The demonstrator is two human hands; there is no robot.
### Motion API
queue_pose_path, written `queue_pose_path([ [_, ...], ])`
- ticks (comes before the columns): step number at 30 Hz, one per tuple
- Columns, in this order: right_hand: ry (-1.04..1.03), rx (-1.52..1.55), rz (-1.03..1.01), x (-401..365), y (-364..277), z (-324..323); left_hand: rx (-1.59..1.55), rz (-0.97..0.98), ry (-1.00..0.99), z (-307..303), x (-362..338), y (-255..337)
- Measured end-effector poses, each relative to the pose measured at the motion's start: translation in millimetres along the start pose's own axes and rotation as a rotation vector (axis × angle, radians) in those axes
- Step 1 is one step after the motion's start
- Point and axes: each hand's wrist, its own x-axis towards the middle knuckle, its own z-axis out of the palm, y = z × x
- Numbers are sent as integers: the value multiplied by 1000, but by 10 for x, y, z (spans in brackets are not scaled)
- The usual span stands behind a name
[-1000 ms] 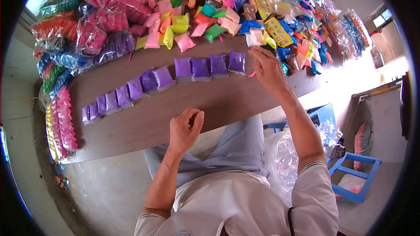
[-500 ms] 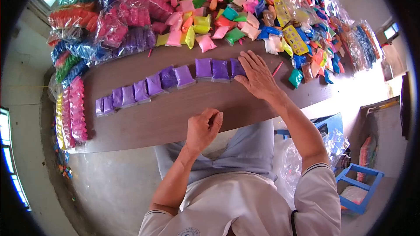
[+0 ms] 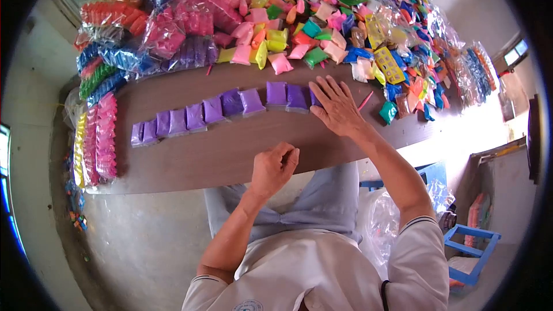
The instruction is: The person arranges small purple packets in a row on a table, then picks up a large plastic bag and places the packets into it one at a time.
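Observation:
A curved row of several purple sachets (image 3: pixel 213 109) lies across the brown table, with a small gap before the group at its right end. Over the last purple sachet (image 3: pixel 314 99) rests my right hand (image 3: pixel 337 106), palm down with fingers spread, hiding most of that sachet. My left hand (image 3: pixel 274 168) is curled into a loose fist above the table's front edge, nearest to the middle of the row. Nothing shows in its fingers.
Loose coloured sachets (image 3: pixel 314 29) are heaped along the back of the table (image 3: pixel 230 161). Bagged pink packs (image 3: pixel 190 14) are stacked at the back left, and strips of pink sachets (image 3: pixel 106 138) stand at the left end. A blue frame (image 3: pixel 473 253) is at lower right.
The view has tilted slightly. My right hand covers a little more of the last purple sachet, its fingers more spread. My left hand stays curled in about the same place.

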Motion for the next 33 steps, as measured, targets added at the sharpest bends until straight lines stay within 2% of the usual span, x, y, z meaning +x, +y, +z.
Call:
queue_pose_path([
  [3,-63,-28,40,62,-89,-109,-6,21,19,6,14,-15],
  [9,64,73,-175,506,-523,-132,6,46,14,-14,7,-32],
  [12,51,39,-245,609,-643,87,7,66,25,-18,11,-40],
  [20,26,27,-239,764,-705,-11,-35,103,41,-40,6,-79],
  [23,51,163,-330,939,-1010,-137,-102,59,14,-58,-12,-62],
  [25,42,155,-371,1050,-1136,15,-63,127,9,-56,3,-100],
  [27,9,123,-426,1138,-1230,154,-93,114,7,-58,-2,-111],
  [31,-23,96,-424,1150,-1272,275,-173,52,-12,-40,-14,-116],
  [33,-40,96,-396,1160,-1286,252,-147,92,7,-45,-11,-128],
])
